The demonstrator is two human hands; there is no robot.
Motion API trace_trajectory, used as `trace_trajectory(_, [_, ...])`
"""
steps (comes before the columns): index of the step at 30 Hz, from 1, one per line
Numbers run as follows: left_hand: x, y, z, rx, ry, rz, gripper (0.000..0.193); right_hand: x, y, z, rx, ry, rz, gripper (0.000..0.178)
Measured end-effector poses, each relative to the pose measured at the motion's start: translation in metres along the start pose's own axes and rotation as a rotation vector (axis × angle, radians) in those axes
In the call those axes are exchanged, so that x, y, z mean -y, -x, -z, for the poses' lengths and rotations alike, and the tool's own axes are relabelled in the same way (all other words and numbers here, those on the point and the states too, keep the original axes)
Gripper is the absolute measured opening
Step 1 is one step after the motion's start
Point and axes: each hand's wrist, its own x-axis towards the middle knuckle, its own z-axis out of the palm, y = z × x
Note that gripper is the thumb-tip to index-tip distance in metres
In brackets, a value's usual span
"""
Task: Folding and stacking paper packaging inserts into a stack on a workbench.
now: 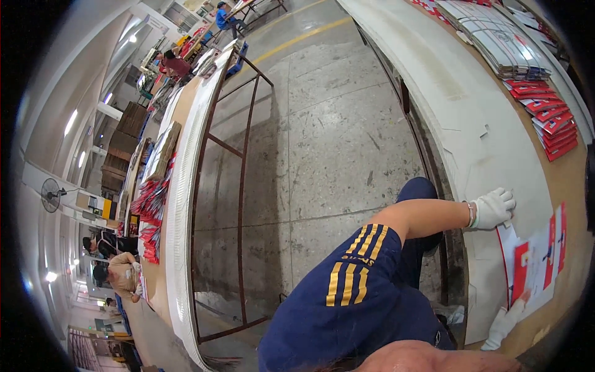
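Note:
My left hand (494,208), in a white knit glove, rests on the pale worktable (496,149) with its fingers loosely spread. Its thumb lies near the corner of a red-and-white printed sheet (536,260). The sheet is slightly blurred and appears raised at an angle, with a white and red layer along its near side. At its lower edge is my right hand (505,321), also gloved, with the fingers closed on that edge; part of the grip is hard to make out.
Fanned red-and-white printed pieces (548,118) lie farther along the table, beside a strapped stack (496,37). Across the concrete aisle (334,136) stands another long table (186,204) with red printed bundles (152,204). A co-worker in tan (121,276) works beyond it.

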Motion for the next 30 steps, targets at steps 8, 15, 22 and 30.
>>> trace_trajectory(8, [0.004, 0.009, -0.010, 0.146, 0.059, -0.002, 0.090, 0.071, -0.066, -0.050, 0.070, 0.469, 0.260, 0.068])
trace_trajectory(15, [0.021, 0.028, 0.047, 0.342, -0.084, 0.079, 0.096, 0.071, -0.065, -0.051, 0.085, 0.466, 0.252, 0.067])
trace_trajectory(22, [0.035, 0.034, 0.091, 0.516, -0.365, -0.049, 0.067, 0.084, -0.065, -0.042, 0.131, 0.431, 0.211, 0.067])
trace_trajectory(30, [0.019, 0.028, 0.082, 0.371, -0.411, -0.031, 0.026, 0.079, -0.067, -0.045, 0.116, 0.396, 0.215, 0.067])
